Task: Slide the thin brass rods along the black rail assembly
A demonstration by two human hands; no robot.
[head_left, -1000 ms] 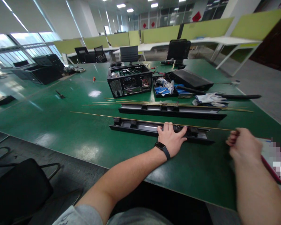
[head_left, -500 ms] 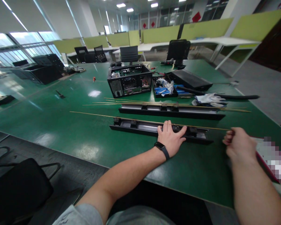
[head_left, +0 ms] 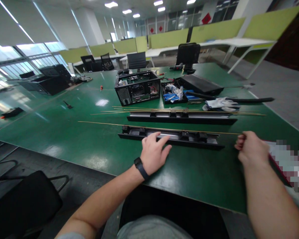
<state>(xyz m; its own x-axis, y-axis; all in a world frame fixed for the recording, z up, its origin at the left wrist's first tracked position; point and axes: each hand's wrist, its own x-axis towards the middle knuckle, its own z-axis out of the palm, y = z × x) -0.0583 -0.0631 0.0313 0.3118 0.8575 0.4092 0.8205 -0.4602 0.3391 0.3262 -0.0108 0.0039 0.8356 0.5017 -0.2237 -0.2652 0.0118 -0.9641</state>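
A long thin brass-coloured rod [head_left: 102, 123] runs lengthwise over the nearer black channel [head_left: 179, 142], which has several dark blocks inside. At the rod's right end, the fingers of my right hand [head_left: 252, 146] are closed around it. My left hand [head_left: 154, 151], with a black watch on the wrist, is over the channel's front edge with fingers apart, holding nothing; whether it touches the channel I cannot tell. Behind lies a second black channel [head_left: 199, 120] of the same kind, with several more brass-coloured rods [head_left: 107, 112] across it.
An open black computer case [head_left: 137, 93] stands behind the channels on the green table [head_left: 64, 132]. To its right are a tray with blue-white gloves [head_left: 173, 93], a flat black panel [head_left: 200, 84], more gloves [head_left: 221, 104] and a black tube [head_left: 254, 100]. A red-edged item [head_left: 279, 166] lies far right.
My left hand has slid leftward along the nearer channel, baring the blocks it covered. My right hand keeps its grip on the rod's end. The view has shifted slightly.
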